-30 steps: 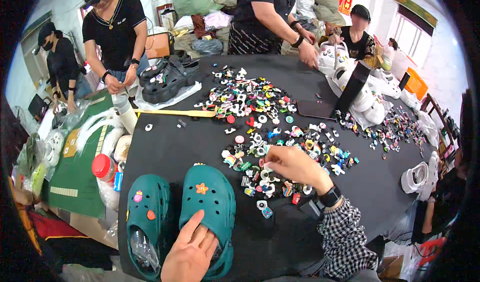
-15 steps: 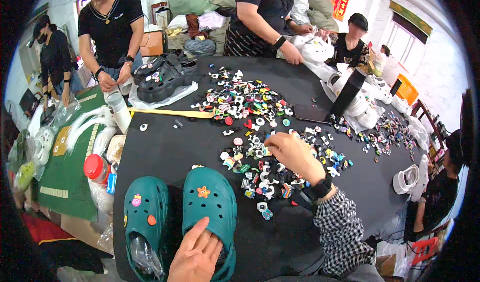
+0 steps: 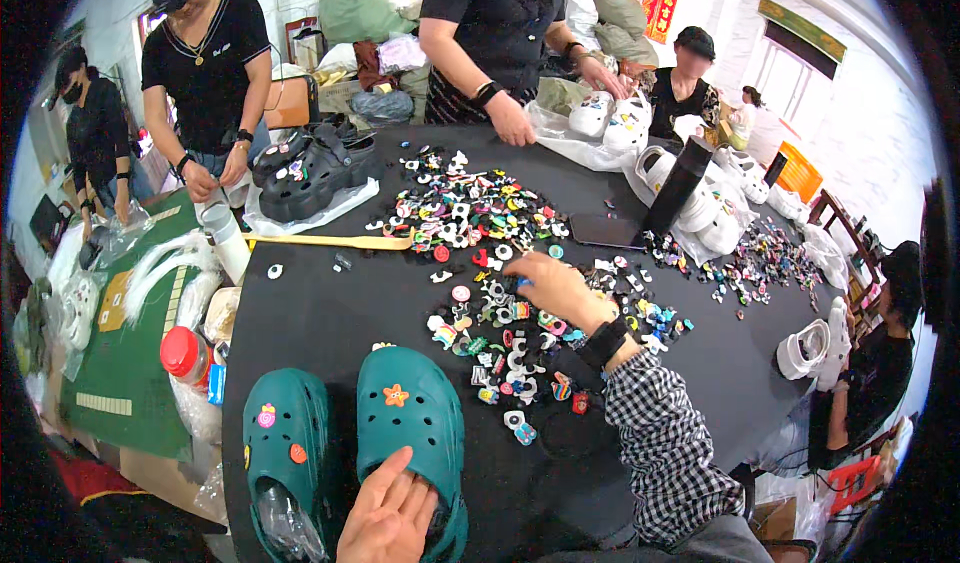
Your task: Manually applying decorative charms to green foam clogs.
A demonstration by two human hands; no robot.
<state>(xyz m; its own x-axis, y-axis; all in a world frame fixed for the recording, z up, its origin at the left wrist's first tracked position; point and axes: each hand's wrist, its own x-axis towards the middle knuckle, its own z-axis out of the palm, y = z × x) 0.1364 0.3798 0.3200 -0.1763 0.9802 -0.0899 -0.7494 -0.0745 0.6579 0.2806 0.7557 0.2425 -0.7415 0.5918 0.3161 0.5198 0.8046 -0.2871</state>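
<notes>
Two teal clogs stand side by side at the near left of the table. The left clog (image 3: 288, 418) bears pink and orange charms and has clear plastic inside. On the toe of the right clog (image 3: 410, 403) is an orange starfish charm (image 3: 396, 396). My left hand (image 3: 385, 518) grips this clog, fingers in its foot opening and thumb over the rim. My right hand (image 3: 560, 288) is over the middle of a heap of colourful shoe charms (image 3: 510, 348). Its fingers are closed, and a small blue charm (image 3: 524, 281) shows at the fingertips; the rest is hidden.
A larger charm pile (image 3: 470, 203) lies farther back, beside black clogs (image 3: 310, 173) and a yellow stick (image 3: 330, 242). To the right are a phone (image 3: 605, 231), a black upright box (image 3: 680, 185) and white clogs (image 3: 800, 351). Several people work around the table; a red-lidded jar (image 3: 183, 353) stands left.
My right hand has shifted slightly left and away from me over the charms, and blue now shows at its fingertips. My left hand stays in the clog. Across the table, a person's hands moved over white clogs.
</notes>
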